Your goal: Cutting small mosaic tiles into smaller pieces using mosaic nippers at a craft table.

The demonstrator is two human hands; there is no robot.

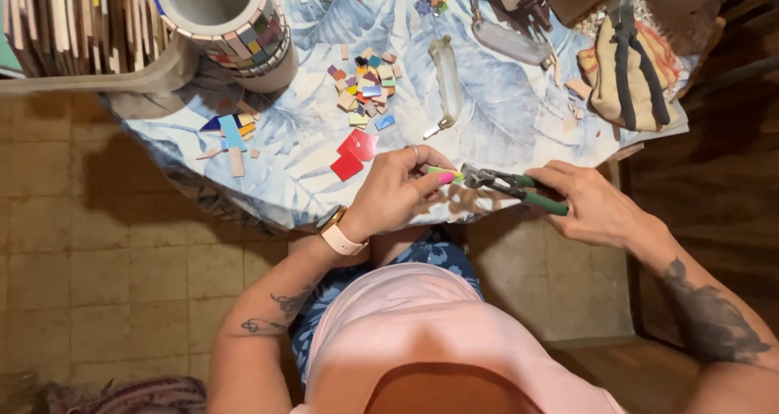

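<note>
At the far left, well away from the table edge, stands a round grey pot (235, 25) with small coloured tiles glued around its rim. Nearer to the table edge (268, 211), and left of the hands, lie a few loose tile strips (231, 138) and two red tile pieces (353, 154). A pile of small mixed tile pieces (365, 90) lies further in on the blue leaf-pattern tablecloth (487, 114).

Just over the table edge is the left hand (393, 191), with a watch on the wrist. Its fingers (434, 179) are closed in a pinch on a thin light-green tile strip (445, 172). The strip's long axis runs almost along the table edge and points to the right, toward the tile nippers (511, 185).

The right hand (588, 203) is at the same distance from the table edge, its fingers wrapped around the green handles. I cannot tell how hard they press. The head of the nippers points left and meets the free end of the strip, so the strip lies between the two hands, closer to the left one.

Far right, back from the table edge, lies a beige work glove (629, 65) with dark stripes.
</note>
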